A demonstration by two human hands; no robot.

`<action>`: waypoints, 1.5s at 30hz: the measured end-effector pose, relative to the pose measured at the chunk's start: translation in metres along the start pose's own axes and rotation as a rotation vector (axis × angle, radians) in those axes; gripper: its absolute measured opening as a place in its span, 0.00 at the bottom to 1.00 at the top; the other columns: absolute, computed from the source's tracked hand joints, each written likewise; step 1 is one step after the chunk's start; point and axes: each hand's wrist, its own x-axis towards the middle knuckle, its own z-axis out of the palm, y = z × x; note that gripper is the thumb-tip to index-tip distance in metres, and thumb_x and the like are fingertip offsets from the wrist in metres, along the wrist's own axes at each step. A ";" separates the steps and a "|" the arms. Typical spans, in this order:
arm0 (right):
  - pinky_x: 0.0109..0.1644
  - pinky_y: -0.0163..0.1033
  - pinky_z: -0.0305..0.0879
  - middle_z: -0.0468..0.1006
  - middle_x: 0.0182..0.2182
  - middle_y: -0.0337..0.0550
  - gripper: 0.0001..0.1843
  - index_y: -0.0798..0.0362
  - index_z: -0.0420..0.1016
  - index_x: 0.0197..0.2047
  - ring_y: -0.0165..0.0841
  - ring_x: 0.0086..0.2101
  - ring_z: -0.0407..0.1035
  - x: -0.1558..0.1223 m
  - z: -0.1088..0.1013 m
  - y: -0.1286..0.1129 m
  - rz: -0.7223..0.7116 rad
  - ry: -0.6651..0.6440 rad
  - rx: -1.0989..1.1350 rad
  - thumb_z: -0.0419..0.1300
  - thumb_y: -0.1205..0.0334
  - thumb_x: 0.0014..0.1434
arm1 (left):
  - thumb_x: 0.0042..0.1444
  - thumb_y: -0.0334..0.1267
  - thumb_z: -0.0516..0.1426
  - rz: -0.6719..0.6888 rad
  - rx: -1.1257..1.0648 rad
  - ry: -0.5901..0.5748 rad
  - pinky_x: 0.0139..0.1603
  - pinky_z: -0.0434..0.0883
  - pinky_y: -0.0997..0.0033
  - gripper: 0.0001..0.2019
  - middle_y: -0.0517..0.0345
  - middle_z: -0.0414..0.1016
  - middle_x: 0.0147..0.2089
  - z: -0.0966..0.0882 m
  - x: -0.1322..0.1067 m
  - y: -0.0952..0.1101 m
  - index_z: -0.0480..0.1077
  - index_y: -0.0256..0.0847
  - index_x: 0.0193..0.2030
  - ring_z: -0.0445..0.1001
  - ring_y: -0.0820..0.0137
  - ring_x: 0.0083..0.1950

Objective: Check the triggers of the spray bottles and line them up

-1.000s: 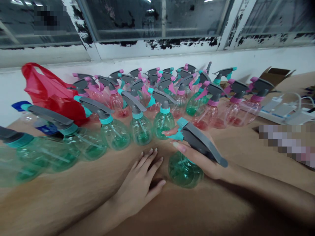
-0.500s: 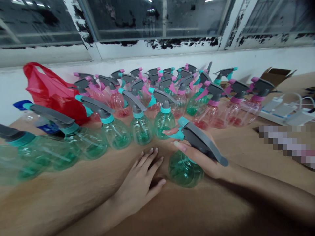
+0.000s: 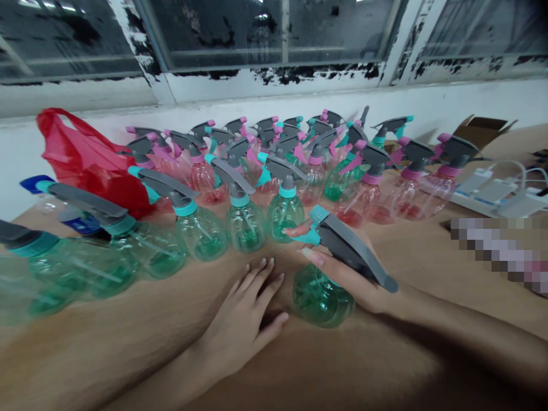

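Note:
My right hand [image 3: 363, 279] is wrapped round the neck of a green spray bottle [image 3: 321, 299] with a grey and turquoise trigger head. One finger reaches forward by the trigger, and the nozzle points to the left. The bottle's base is on or close to the wooden table [image 3: 184, 337]. My left hand [image 3: 240, 314] lies flat on the tabletop to the left of this bottle, fingers spread, holding nothing. Just beyond my hands stands a row of similar green bottles, among them one spray bottle [image 3: 286, 211] straight behind the held one.
Behind are several pink spray bottles [image 3: 359, 197], mixed with green ones. A red plastic bag [image 3: 94, 171] and a blue-capped bottle [image 3: 79, 220] stand at the left. At the right are an open cardboard box [image 3: 483, 137], a power strip with plugs [image 3: 492, 191] and a blurred-out item [image 3: 496, 251].
Almost nothing differs. Both hands and the held spray bottle keep their places; the view has shifted very slightly.

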 end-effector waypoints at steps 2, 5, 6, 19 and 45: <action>0.32 0.40 0.67 0.70 0.25 0.36 0.10 0.47 0.71 0.46 0.31 0.24 0.66 0.000 0.000 0.000 -0.001 0.007 -0.003 0.58 0.58 0.60 | 0.65 0.49 0.51 0.003 0.004 0.003 0.66 0.53 0.49 0.27 0.44 0.53 0.69 0.000 0.000 0.000 0.57 0.34 0.65 0.50 0.56 0.69; 0.33 0.40 0.67 0.71 0.26 0.37 0.10 0.47 0.71 0.45 0.31 0.25 0.68 0.001 0.000 -0.003 -0.017 0.012 -0.013 0.58 0.59 0.60 | 0.65 0.48 0.51 0.005 0.009 0.006 0.66 0.52 0.50 0.28 0.44 0.52 0.69 0.001 0.000 0.000 0.56 0.34 0.66 0.50 0.56 0.69; 0.33 0.40 0.67 0.72 0.27 0.37 0.10 0.47 0.71 0.45 0.32 0.26 0.68 0.001 0.000 -0.003 -0.023 0.014 -0.022 0.58 0.59 0.59 | 0.65 0.49 0.51 0.007 0.009 0.008 0.66 0.52 0.50 0.28 0.44 0.52 0.70 0.001 0.000 0.000 0.56 0.34 0.66 0.50 0.56 0.69; 0.32 0.40 0.67 0.71 0.25 0.36 0.10 0.46 0.71 0.46 0.30 0.24 0.67 0.000 0.001 0.000 0.000 -0.005 -0.001 0.58 0.58 0.60 | 0.65 0.49 0.51 0.003 0.000 -0.002 0.66 0.52 0.50 0.27 0.45 0.52 0.70 0.001 0.000 -0.001 0.56 0.35 0.66 0.49 0.57 0.70; 0.36 0.39 0.73 0.77 0.38 0.43 0.29 0.48 0.73 0.52 0.34 0.31 0.72 -0.008 0.004 0.000 -0.060 -0.106 0.099 0.65 0.44 0.50 | 0.64 0.47 0.51 0.003 -0.022 0.023 0.66 0.52 0.48 0.26 0.47 0.55 0.69 0.011 -0.001 -0.005 0.56 0.40 0.66 0.49 0.55 0.69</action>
